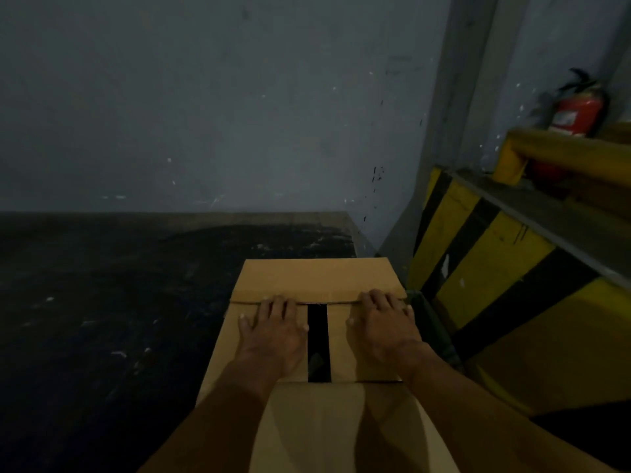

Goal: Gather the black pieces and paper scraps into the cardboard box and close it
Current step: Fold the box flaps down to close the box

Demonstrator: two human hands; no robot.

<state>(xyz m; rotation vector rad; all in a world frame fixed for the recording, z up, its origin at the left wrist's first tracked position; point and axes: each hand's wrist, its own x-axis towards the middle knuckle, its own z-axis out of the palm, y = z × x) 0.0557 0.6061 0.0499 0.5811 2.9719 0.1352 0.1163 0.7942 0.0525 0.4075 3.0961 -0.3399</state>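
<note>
1 head-worn view, forward and down, close over the cardboard box [317,278], wall beyond

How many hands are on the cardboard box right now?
2: left hand flat on the left flap, right hand flat on the right flap, dark gap between.

Left of the left hand [273,331], the dark surface [102,319] is lying open. A striped barrier [478,268] is crowding the right hand [384,327].
</note>
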